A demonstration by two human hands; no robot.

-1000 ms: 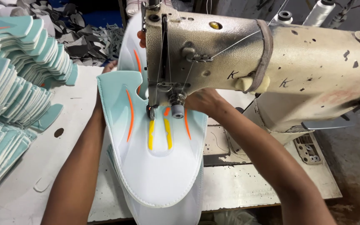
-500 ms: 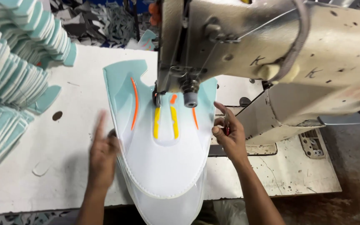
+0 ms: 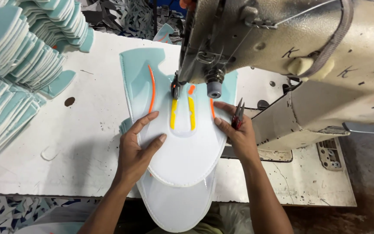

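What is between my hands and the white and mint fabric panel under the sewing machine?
Nothing visible. The left hand lies flat on the fabric panel, and the right hand presses its right edge while holding small snips. The sewing machine head hides the panel's far end.

Both bare forearms come up from the bottom edge of the frame and angle slightly toward each other. The left hand (image 3: 137, 151), just left of centre, lies palm down with fingers spread, index reaching up and right, thumb out to the right. The right hand (image 3: 237, 130), right of centre, is also palm down, fingers pointing up-left and partly curled.
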